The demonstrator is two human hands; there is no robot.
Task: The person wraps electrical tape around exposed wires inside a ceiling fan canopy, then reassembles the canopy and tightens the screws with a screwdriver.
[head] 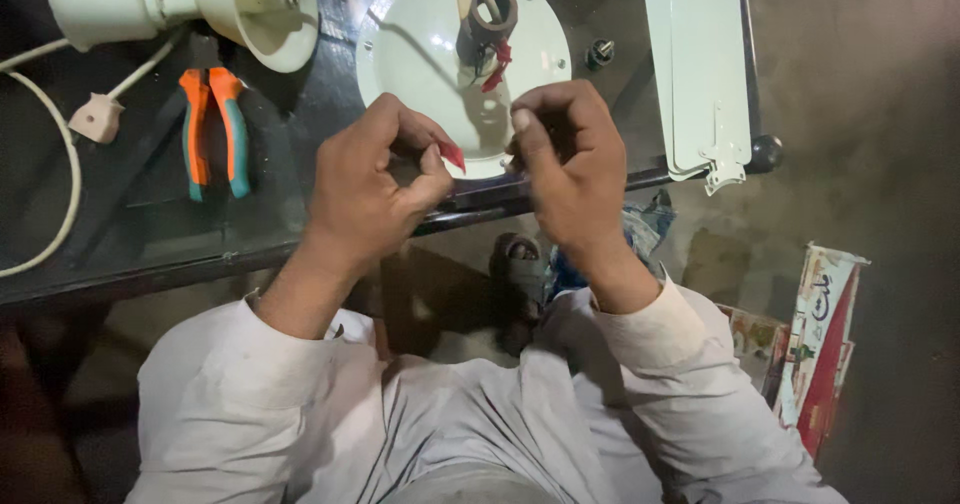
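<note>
My left hand [375, 189] pinches a small red wire end [451, 154] between thumb and forefinger. My right hand [565, 159] is curled close beside it, fingers closed at the other side of the wire; what it grips is hidden. Both hands hover over the near edge of a white round fan motor housing [420, 49] lying on a dark glass table [150, 224]. A dark coil with red wires [493, 24] stands at the housing's centre.
Orange-and-teal pliers [213, 129] lie left of the hands. A white canopy and rod [200, 4] and a white cable [60, 174] sit at the far left. White fan blades [700, 64] rest at the right. A printed carton [820, 344] stands on the floor.
</note>
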